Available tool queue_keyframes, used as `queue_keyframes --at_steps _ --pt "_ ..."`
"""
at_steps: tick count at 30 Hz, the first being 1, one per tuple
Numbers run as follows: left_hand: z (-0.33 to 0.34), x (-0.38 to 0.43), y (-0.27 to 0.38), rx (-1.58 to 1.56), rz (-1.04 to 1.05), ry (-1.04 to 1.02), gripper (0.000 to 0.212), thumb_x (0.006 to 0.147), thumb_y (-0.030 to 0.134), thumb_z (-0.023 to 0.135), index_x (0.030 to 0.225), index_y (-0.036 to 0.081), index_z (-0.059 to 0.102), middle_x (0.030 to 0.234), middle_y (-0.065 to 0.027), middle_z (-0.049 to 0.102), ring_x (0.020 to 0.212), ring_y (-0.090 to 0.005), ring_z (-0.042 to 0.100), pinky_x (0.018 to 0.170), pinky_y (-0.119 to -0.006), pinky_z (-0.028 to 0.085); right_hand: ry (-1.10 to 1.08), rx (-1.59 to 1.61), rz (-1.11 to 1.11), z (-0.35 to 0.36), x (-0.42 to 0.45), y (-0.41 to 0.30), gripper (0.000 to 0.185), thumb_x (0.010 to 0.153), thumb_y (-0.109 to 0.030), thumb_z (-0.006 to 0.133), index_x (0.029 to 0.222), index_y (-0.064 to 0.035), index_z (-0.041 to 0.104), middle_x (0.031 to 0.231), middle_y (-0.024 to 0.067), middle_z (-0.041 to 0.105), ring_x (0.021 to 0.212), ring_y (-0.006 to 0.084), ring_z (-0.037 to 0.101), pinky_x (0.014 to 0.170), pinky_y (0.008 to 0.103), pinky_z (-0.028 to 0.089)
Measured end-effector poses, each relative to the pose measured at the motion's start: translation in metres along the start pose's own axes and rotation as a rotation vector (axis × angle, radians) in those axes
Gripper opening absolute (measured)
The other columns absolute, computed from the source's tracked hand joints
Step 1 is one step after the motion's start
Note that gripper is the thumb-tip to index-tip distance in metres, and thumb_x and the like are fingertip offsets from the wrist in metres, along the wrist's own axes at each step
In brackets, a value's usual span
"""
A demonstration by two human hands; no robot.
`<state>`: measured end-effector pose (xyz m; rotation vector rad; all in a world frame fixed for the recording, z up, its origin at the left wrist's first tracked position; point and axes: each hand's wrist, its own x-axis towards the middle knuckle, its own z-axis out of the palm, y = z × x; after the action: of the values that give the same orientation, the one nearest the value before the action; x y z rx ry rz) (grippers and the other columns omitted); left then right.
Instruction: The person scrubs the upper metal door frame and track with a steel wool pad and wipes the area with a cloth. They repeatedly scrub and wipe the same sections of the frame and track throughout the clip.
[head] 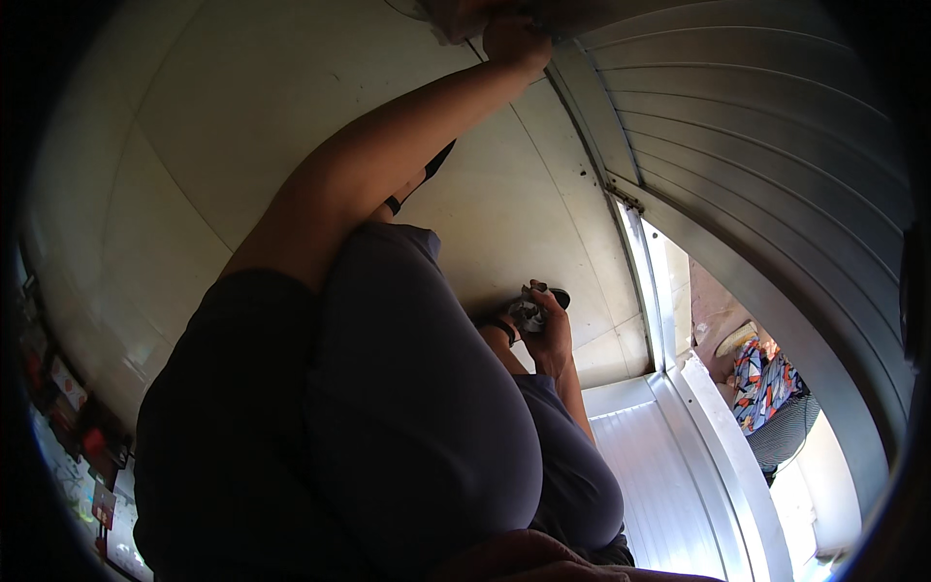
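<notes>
My right hand (pixel 550 331) is closed around a crumpled grey wad (pixel 526 314), paper or thin cloth. It is low beside my right foot, in front of the black sandal (pixel 558 297). My left arm stretches far out to the top of the view. There my left hand (pixel 516 45) is curled at the bottom frame of a ribbed metal door (pixel 727 109), next to a dark brownish thing (pixel 458 16). Shadow and blur hide its fingers, so what it holds, if anything, is unclear.
Pale floor tiles (pixel 240 145) surround my squatting legs. A metal door frame (pixel 662 320) runs along the right. Through the gap, a person in patterned clothing (pixel 771 382) is outside. Several small packaged items (pixel 69 385) line the far left edge.
</notes>
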<state>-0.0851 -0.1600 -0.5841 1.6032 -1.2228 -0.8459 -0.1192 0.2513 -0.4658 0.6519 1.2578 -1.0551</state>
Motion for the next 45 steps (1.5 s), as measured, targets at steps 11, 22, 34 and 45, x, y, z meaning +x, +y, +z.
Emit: queue_keyframes --at_steps 11,22,34,45 --pt "-0.025 -0.004 0.036 0.061 0.364 -0.002 0.011 0.074 -0.001 0.058 0.082 -0.001 0.066 0.092 -0.0167 0.065 0.087 -0.0346 0.061 0.075 -0.043 0.048 0.007 0.005 -0.009 0.005 0.003 0.002 0.029 0.091 -0.011 0.059 0.119 -0.0074 0.054 0.1 0.007 0.061 0.086 0.0227 0.064 0.076 0.0389 0.056" --pt "-0.012 -0.013 0.007 0.029 0.013 -0.264 0.017 0.089 0.014 0.058 0.099 0.002 0.064 0.095 -0.012 0.069 0.088 -0.0282 0.066 0.073 -0.041 0.054 -0.019 -0.008 -0.012 0.001 0.003 -0.003 0.027 0.093 -0.01 0.058 0.119 -0.0056 0.057 0.102 0.0087 0.064 0.089 0.0244 0.065 0.08 0.0372 0.056" --pt "-0.004 0.009 -0.033 -0.2 -0.383 -0.368 0.009 0.087 0.008 0.058 0.085 0.001 0.063 0.08 -0.013 0.066 0.068 -0.024 0.064 0.059 -0.038 0.051 -0.018 0.001 -0.012 0.001 0.001 -0.002 0.028 0.092 -0.009 0.059 0.12 -0.0055 0.057 0.104 0.0092 0.064 0.09 0.0238 0.064 0.081 0.037 0.054" --pt "-0.031 0.016 -0.016 -0.71 -0.624 -0.365 0.01 0.084 0.007 0.059 0.089 0.001 0.066 0.081 -0.0125 0.066 0.073 -0.0241 0.064 0.065 -0.034 0.053 -0.028 0.021 -0.041 -0.001 0.0 -0.008 0.028 0.091 -0.008 0.06 0.119 -0.0049 0.057 0.104 0.0087 0.063 0.088 0.0229 0.064 0.079 0.0359 0.055"
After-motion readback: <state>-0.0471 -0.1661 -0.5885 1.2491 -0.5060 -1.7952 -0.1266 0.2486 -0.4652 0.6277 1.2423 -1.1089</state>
